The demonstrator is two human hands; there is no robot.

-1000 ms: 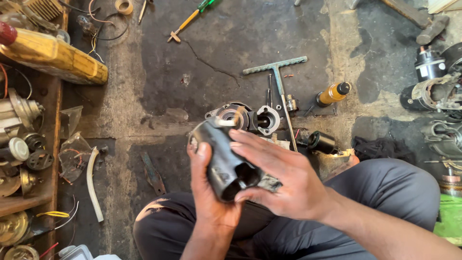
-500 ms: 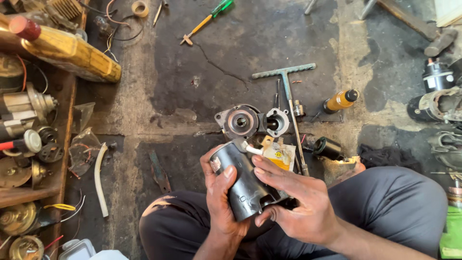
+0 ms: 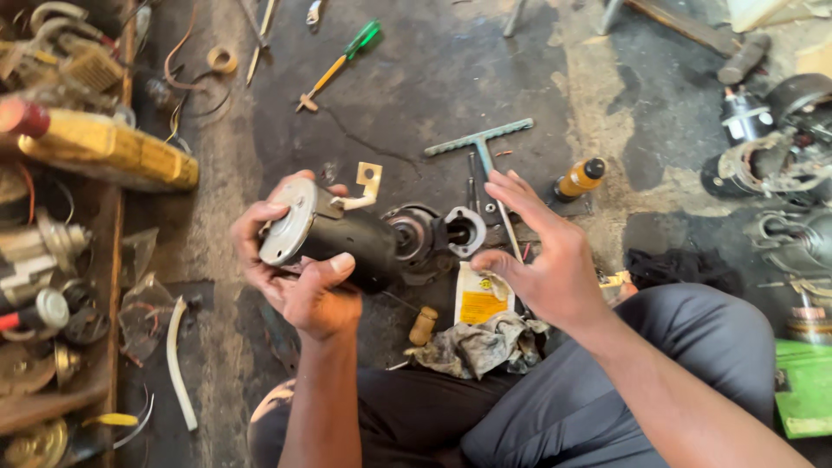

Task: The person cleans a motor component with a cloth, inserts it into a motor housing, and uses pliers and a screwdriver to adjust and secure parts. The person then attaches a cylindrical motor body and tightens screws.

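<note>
The left hand has its grip wrapped around a dark cylindrical motor body, thumb across the near side and fingers curled behind the pale metal end cap, holding it roughly level above the floor in front of the person's knees. A bent cream-coloured metal tab sticks up from the cylinder near the cap. The right hand is released, fingers spread and holding nothing, just to the right of the cylinder's far end. Between the two hands, on the floor, lie a round motor end part and a pale ring-shaped bracket, close to the cylinder's end; whether they touch it cannot be told. Below them lie a yellow and white sachet, a crumpled grey rag and a small tan stub. Farther back rest a grey T-handled wrench, an orange bottle with a black cap and a screwdriver with a green handle. A yellow cylinder lies at the left edge.
</note>
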